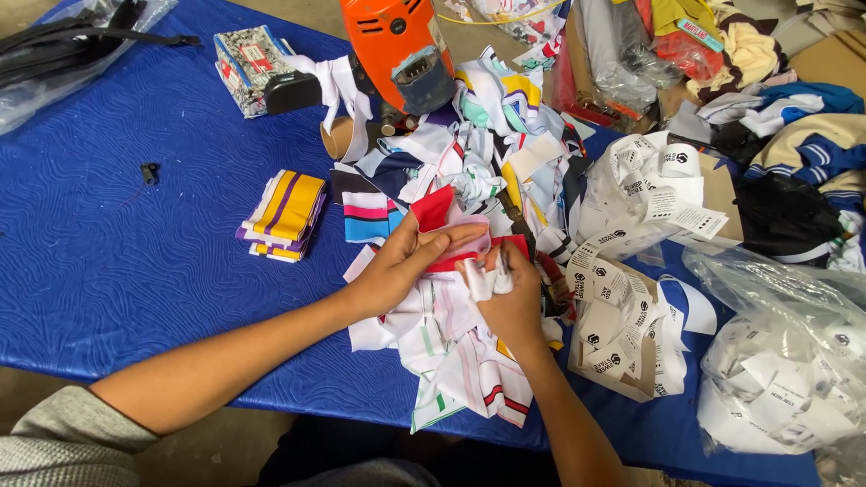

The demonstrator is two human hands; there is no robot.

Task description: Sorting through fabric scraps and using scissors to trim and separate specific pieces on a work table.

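My left hand (397, 266) grips a small red and pink fabric piece (435, 209) above a heap of striped cloth scraps (451, 347) on the blue table (117, 261). My right hand (512, 302) is closed on a small white label (481, 278) pressed against the same fabric piece, with what looks like a dark thin tool between the fingers. Both hands meet at the middle of the table, over the scrap pile.
A neat stack of yellow, purple and white striped pieces (282, 215) lies to the left. An orange machine (397, 50) stands at the back. White printed labels fill a cardboard box (622, 338) and a clear plastic bag (785, 370) at right. Piled garments (794, 135) lie far right.
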